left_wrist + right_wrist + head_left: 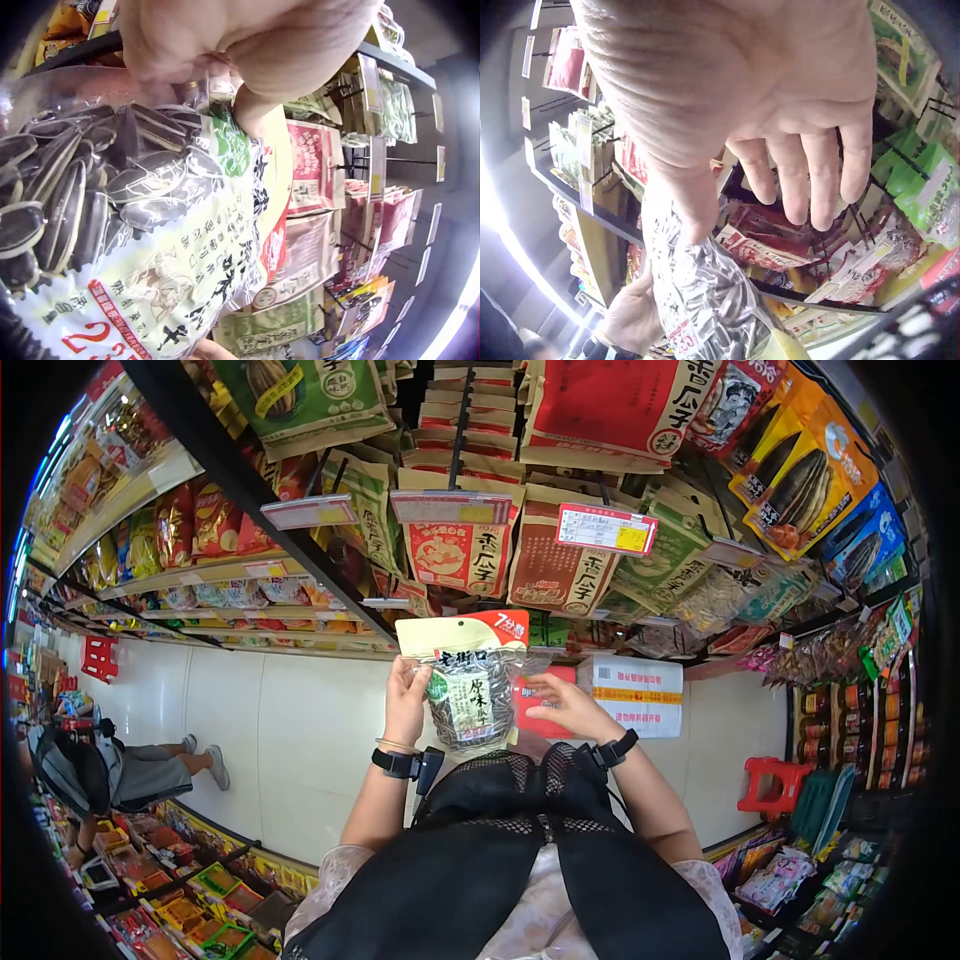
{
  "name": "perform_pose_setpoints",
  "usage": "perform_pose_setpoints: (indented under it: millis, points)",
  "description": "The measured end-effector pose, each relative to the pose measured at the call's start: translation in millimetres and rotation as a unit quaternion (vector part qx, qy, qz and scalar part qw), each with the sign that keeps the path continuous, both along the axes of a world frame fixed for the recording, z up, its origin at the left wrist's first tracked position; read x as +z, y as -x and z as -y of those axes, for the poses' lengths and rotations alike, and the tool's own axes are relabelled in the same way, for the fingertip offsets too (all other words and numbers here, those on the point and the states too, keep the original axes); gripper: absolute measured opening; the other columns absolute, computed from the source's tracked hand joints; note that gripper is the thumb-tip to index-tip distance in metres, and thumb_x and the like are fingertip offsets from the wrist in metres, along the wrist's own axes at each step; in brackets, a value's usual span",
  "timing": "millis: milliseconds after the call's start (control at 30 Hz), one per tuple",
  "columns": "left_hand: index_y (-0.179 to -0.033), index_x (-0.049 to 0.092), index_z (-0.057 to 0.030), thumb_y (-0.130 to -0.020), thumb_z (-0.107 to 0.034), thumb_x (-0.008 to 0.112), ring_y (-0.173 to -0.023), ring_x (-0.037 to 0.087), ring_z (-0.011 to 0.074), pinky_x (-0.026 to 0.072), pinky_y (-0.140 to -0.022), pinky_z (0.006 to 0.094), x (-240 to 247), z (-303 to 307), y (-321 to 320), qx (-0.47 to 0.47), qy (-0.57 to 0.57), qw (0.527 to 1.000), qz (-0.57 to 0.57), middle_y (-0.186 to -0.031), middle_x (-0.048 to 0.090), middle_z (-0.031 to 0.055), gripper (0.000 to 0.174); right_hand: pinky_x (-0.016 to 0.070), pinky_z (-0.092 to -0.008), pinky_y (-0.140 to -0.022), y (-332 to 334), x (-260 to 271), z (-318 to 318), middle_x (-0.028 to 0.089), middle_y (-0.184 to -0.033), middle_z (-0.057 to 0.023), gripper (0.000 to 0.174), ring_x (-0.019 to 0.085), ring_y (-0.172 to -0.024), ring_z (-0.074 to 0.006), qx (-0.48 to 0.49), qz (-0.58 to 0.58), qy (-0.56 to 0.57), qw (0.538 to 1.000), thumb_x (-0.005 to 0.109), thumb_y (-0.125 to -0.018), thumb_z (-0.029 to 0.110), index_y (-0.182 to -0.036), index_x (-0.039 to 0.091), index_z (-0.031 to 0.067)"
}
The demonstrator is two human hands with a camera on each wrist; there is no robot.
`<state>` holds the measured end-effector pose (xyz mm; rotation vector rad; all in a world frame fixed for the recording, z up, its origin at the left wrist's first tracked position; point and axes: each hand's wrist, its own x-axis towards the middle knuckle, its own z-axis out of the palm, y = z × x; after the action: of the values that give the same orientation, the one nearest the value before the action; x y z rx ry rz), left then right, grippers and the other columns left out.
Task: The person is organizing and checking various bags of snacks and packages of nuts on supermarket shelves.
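A clear-fronted bag of sunflower seeds [470,705] with a cream and red top is held upright in front of the body in the head view. My left hand [406,698] grips its left edge, thumb over the front; the left wrist view shows that thumb [251,112] pressing near the green patch on the bag. At the bag's right side is my right hand [572,708], its fingers loosely extended. Seen from the right wrist, the right hand [757,90] has straight, spread fingers and its thumb overlaps the seed bag [720,300].
Hanging racks with red seed packets [445,550] and green ones face me, with price tags [605,530] along them. A white carton [635,695] sits on the floor below. Red stools [772,785] stand in the aisle, and another person [150,770] is at the left.
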<state>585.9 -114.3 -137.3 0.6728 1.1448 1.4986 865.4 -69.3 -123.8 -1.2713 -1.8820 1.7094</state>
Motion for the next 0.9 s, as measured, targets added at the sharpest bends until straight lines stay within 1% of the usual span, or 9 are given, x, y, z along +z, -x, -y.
perform_pose_setpoints:
  millis: [167,300,400,533,667,700,767,833,900]
  points:
    - [-0.102,0.048,-0.0062,-0.092,-0.011,0.052,-0.09,0.059,0.0111,0.0486,-0.075,0.0251,38.4,2.6,-9.6,0.04,-0.054,0.996,0.062,-0.103,0.061,0.0061,0.012,0.0358,-0.033,-0.101,34.5,22.4,-10.2,0.048,-0.129,-0.0153,0.081,0.047,-0.119,-0.0201,0.109,-0.1,-0.03,0.989,0.076,-0.074,0.023,-0.137,0.031,0.0009]
    - [-0.106,0.047,-0.0056,-0.092,-0.011,0.053,-0.091,0.06,0.0121,0.0489,-0.078,0.0272,42.4,9.6,-8.9,0.055,-0.062,0.991,0.109,-0.104,0.061,0.0066,0.016,0.034,-0.0318,-0.102,51.4,40.9,-6.8,0.048,-0.129,-0.0107,0.082,0.046,-0.117,-0.0162,0.106,-0.158,0.081,0.978,0.077,-0.072,0.017,-0.137,0.03,0.0007]
    - [-0.115,0.044,-0.0062,-0.092,-0.01,0.052,-0.096,0.058,0.013,0.0486,-0.079,0.0287,48.0,17.1,-8.9,0.059,-0.064,0.988,0.125,-0.107,0.06,0.0073,0.025,0.0349,-0.0316,-0.101,52.7,25.8,-6.9,0.051,-0.127,-0.0099,0.076,0.047,-0.116,-0.0162,0.105,-0.175,0.057,0.977,0.077,-0.072,0.016,-0.134,0.035,-0.0004]
    - [-0.131,0.024,-0.01,-0.09,-0.016,0.057,-0.114,0.048,0.0206,0.0478,-0.083,0.035,43.6,30.2,-9.5,0.024,0.001,0.999,0.041,-0.132,0.04,0.012,0.054,0.0364,-0.0315,-0.099,58.4,36.8,-7.7,0.054,-0.123,-0.0121,0.07,0.05,-0.114,-0.0176,0.093,-0.172,0.037,0.98,0.076,-0.072,0.019,-0.129,0.041,-0.0015]
    - [-0.144,0.003,-0.0188,-0.089,-0.023,0.059,-0.128,0.032,0.0271,0.0435,-0.092,0.0469,51.1,43.3,-18.5,-0.125,0.089,0.988,0.009,-0.146,0.018,0.0121,0.078,0.0405,-0.0351,-0.093,68.5,60.2,-3.5,0.056,-0.115,-0.0197,0.065,0.054,-0.108,-0.0294,0.046,-0.065,-0.113,0.99,0.074,-0.071,0.027,-0.122,0.046,-0.0017]
    - [-0.145,-0.003,-0.0213,-0.089,-0.028,0.059,-0.133,0.026,0.0269,0.0402,-0.095,0.0504,53.0,45.7,-21.7,-0.155,0.081,0.984,0.023,-0.146,0.019,0.011,0.083,0.0414,-0.0368,-0.092,72.1,66.5,-1.2,0.055,-0.113,-0.0194,0.064,0.054,-0.106,-0.0317,0.056,-0.029,-0.226,0.972,0.073,-0.071,0.026,-0.122,0.046,-0.0013]
    - [-0.145,0.001,-0.0197,-0.088,-0.03,0.06,-0.133,0.026,0.0268,0.0387,-0.096,0.0521,42.5,44.6,-21.5,-0.179,0.042,0.979,0.089,-0.147,0.02,0.0101,0.082,0.0423,-0.0406,-0.089,76.4,79.2,4.0,0.051,-0.11,-0.0173,0.066,0.049,-0.103,-0.0351,0.093,0.049,-0.37,0.923,0.072,-0.07,0.025,-0.124,0.043,-0.0002]
    - [-0.143,0.017,-0.0138,-0.083,-0.042,0.064,-0.133,0.03,0.0249,0.0354,-0.101,0.0517,16.0,41.7,-14.9,-0.215,-0.008,0.956,0.199,-0.145,0.027,0.0077,0.082,0.0406,-0.0407,-0.091,80.1,96.0,11.4,0.049,-0.112,-0.0171,0.07,0.048,-0.105,-0.0347,0.124,0.057,-0.393,0.91,0.073,-0.069,0.025,-0.125,0.042,-0.0013]
    - [-0.143,0.018,-0.0147,-0.082,-0.042,0.066,-0.132,0.03,0.024,0.0335,-0.104,0.047,22.9,36.8,-14.5,-0.187,-0.082,0.953,0.224,-0.145,0.028,0.0073,0.083,0.0376,-0.0415,-0.095,82.3,111.8,16.7,0.043,-0.12,-0.0184,0.08,0.042,-0.112,-0.0359,0.182,0.065,-0.386,0.902,0.074,-0.069,0.03,-0.131,0.036,-0.0034]
